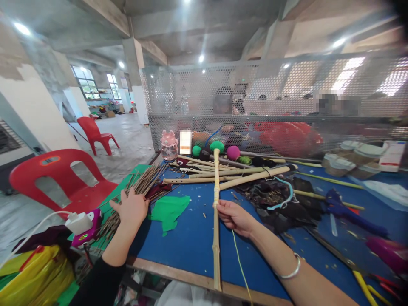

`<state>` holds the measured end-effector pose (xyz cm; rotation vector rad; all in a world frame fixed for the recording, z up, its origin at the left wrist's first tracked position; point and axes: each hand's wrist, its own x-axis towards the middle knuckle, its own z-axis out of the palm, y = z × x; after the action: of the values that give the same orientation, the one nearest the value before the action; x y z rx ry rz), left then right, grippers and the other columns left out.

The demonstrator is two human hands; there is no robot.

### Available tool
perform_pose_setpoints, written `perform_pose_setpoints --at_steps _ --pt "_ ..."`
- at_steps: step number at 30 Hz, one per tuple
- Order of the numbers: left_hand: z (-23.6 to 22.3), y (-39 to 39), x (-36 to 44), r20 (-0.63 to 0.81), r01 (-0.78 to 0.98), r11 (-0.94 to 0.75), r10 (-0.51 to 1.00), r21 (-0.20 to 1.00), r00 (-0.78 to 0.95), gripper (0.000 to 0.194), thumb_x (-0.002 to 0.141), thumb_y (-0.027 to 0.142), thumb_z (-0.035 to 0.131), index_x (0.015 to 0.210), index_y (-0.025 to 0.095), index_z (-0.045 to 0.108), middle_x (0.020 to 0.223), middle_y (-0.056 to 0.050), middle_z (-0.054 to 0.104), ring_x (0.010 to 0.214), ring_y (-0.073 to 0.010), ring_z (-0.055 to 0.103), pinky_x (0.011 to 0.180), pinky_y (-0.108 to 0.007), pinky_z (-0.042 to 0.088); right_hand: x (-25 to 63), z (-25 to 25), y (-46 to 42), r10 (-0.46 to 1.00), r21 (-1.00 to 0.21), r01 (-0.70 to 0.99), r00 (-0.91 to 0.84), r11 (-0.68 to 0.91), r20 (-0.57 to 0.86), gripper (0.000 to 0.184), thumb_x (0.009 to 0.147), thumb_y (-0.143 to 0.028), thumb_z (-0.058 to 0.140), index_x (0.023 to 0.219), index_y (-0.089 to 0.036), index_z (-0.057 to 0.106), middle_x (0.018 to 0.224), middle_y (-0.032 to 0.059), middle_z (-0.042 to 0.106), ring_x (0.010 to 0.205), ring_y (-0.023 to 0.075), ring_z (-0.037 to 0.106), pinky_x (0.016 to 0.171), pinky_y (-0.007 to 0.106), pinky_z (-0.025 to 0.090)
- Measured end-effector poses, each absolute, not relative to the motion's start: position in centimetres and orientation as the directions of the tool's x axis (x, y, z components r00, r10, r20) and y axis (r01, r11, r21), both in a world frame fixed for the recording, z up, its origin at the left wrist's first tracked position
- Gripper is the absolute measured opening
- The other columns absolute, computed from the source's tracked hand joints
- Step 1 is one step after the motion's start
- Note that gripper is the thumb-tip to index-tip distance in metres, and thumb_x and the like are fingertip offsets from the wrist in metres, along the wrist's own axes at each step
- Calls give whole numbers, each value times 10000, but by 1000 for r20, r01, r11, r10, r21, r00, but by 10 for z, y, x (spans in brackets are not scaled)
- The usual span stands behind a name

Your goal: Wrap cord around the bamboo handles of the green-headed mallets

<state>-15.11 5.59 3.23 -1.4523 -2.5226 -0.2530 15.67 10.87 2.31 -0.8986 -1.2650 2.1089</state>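
Note:
My left hand (131, 207) rests on a heap of thin brown twigs (149, 177) at the table's left side. Its visible fingers are spread and do not grip. With thumb and fingers pinched, my right hand (234, 216) holds a jointed bamboo stick (216, 238), which points away from me over the blue table (186, 242). Pale binding wraps the stick near my fingers, and a thicker bamboo pole (258, 177) angles off to the right beside it; whether they are joined I cannot tell. A thin yellow-green string (238, 255) hangs below my right hand.
Green cloth (170, 210) lies between my hands. Behind are more bamboo poles, yarn balls (233, 153), a pink bottle (169, 145) and a perforated metal screen (191, 93). Right are a black bag (287, 208) and yellow-handled shears (363, 287). Left are a purple power strip (83, 233) and red chair (63, 178).

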Motion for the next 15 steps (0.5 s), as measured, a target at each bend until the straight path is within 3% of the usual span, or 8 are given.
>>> perform_pose_setpoints --at_steps 3,5,7,8,11,13,15 --pt "42 36 -142 291 856 501 806 127 -515 289 755 382 477 865 190 663 1262 -148 435 1202 -406 256 873 -680 142 156 23 109 715 -901 -89 -643 -425 -274 291 698 -344 639 747 -174 407 478 -111 207 391 20 68 335 144 21" --pt "51 17 -122 416 864 436 757 253 -504 394 763 397 464 1059 161 576 1311 -159 379 1218 -386 245 898 -635 196 156 23 109 713 -901 -81 -643 -427 -281 297 692 -347 643 748 -173 408 477 -112 208 389 19 74 333 144 21" --pt "62 0 -93 503 888 214 759 407 -413 423 766 413 462 1088 152 543 1253 -145 450 1166 -310 364 922 -498 298 156 23 108 715 -902 -79 -641 -424 -279 305 684 -350 651 748 -172 411 475 -114 211 387 18 74 331 145 19" --pt "67 -6 -78 481 864 72 806 498 -344 398 773 420 454 1051 155 560 1155 -127 534 1068 -258 468 884 -407 366 156 24 108 721 -905 -84 -637 -417 -273 309 681 -353 653 747 -171 413 474 -114 212 388 17 73 330 145 18" --pt "80 -3 -35 223 690 -105 971 716 -83 390 799 477 384 803 171 625 749 -48 648 673 -147 582 623 -242 436 156 27 108 754 -914 -135 -618 -382 -223 313 677 -363 656 748 -166 424 465 -115 219 389 18 79 331 147 25" --pt "83 17 -15 97 664 -88 995 743 24 454 743 553 423 640 152 610 588 -36 614 547 -132 551 508 -220 392 155 28 109 772 -919 -168 -607 -356 -188 314 676 -372 655 748 -163 431 456 -116 224 383 16 83 332 152 33" --pt "80 43 -3 -149 625 -6 969 780 195 482 636 607 515 559 137 589 490 -27 576 448 -121 520 429 -210 353 155 26 110 783 -928 -169 -599 -332 -171 322 673 -392 650 735 -162 433 447 -116 235 373 14 92 332 161 39"
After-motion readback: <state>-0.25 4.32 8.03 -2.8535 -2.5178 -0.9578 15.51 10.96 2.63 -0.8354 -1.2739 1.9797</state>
